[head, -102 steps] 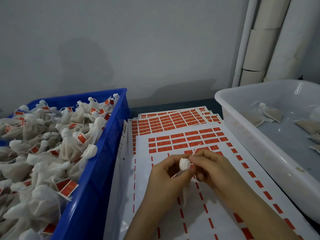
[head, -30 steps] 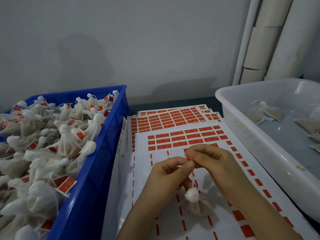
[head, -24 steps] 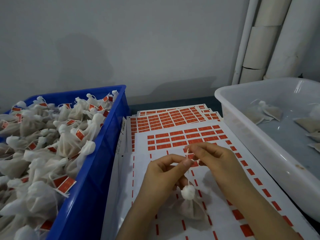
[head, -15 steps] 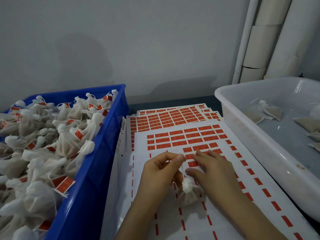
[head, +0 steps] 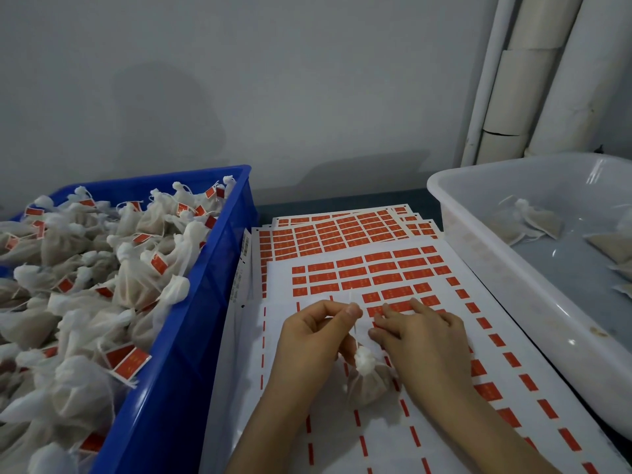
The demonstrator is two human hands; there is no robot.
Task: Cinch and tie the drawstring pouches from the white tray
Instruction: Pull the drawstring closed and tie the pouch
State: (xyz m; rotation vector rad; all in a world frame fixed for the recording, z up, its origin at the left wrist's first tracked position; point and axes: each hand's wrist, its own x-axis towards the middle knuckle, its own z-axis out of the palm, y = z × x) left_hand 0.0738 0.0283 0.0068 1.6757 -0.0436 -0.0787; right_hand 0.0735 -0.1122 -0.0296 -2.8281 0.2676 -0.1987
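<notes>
On the label sheets (head: 376, 439), my left grip (head: 314, 336) pinched the drawstring (head: 355, 331); right grip (head: 424, 340) lay spread. Slack might loosen the pouch (head: 369, 379).

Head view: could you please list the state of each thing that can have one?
Small white mesh drawstring pouch, cinched, lying on the white sheet of red labels.
Left hand, pinching the pouch's drawstring.
Right hand, fingers flat on that sheet.
Blue plastic crate, heaped with tied, labelled pouches.
White plastic tray, holding a few loose pouches.
</notes>
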